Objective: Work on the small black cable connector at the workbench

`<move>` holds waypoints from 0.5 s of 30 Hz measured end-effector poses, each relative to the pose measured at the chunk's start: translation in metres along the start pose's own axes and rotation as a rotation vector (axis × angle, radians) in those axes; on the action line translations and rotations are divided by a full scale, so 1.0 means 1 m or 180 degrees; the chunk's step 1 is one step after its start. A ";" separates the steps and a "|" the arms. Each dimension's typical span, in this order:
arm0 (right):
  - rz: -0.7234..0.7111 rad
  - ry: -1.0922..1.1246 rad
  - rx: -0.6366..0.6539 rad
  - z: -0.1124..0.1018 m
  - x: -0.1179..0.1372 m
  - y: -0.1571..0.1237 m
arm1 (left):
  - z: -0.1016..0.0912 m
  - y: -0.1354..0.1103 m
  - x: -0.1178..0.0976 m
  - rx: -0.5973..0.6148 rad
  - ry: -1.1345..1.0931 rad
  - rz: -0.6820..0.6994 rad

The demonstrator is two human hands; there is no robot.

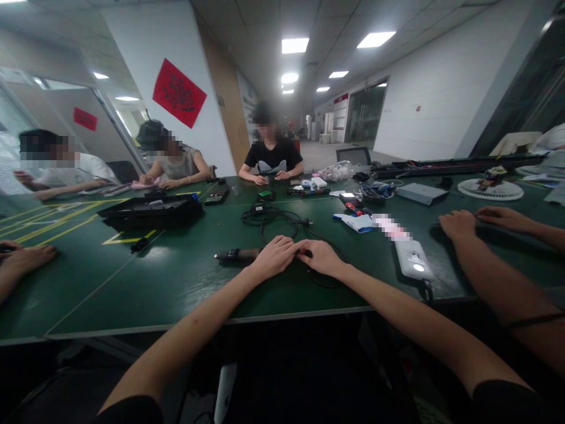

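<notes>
A dark, corded electric screwdriver (238, 255) lies just above the green table, its metal tip pointing left. My left hand (277, 258) is closed over its body. Close against it, my right hand (324, 259) has its fingers curled round the tool's rear end, where the grip is partly hidden. A black cable (276, 213) lies looped on the table beyond my hands, with a plug (308, 222) at one end. Part of the cord also runs under and behind my right hand.
A white power bank-like device (414, 259) with a cable stands right, near a co-worker's hands (459, 224). Left are a black tray (150, 211) and another person's hand (33, 259). A blue-white packet (356, 222), a grey box (422, 193) and a round white part (489, 189) lie farther back.
</notes>
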State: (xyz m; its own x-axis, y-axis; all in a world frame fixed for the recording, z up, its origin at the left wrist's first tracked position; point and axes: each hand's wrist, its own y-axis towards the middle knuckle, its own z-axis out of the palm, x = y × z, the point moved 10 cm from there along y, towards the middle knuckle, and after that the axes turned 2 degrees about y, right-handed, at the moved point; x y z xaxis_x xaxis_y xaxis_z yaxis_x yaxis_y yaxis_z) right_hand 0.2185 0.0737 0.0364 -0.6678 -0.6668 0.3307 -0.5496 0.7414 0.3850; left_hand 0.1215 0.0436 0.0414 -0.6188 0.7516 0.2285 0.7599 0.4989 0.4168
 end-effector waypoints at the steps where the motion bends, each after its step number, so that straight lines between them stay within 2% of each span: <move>1: 0.0004 -0.0025 0.0002 0.000 0.000 0.000 | -0.001 0.000 0.002 -0.0037 0.0018 -0.0056; 7: -0.0028 -0.0053 -0.0005 0.000 0.002 0.000 | 0.001 -0.001 0.000 -0.0051 -0.0078 -0.0007; 11: 0.0000 -0.0045 -0.0007 0.001 0.001 0.000 | 0.000 -0.001 0.006 -0.0102 -0.0004 -0.0183; 15: 0.0030 -0.0036 -0.0020 0.001 0.000 0.000 | 0.002 0.000 0.000 -0.0013 -0.0058 -0.0002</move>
State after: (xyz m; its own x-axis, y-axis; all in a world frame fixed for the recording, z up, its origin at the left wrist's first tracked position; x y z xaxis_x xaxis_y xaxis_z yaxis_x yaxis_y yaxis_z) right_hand 0.2186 0.0739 0.0356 -0.6787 -0.6589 0.3245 -0.5402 0.7471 0.3872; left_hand 0.1215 0.0443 0.0395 -0.6155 0.7590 0.2121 0.7586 0.4977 0.4204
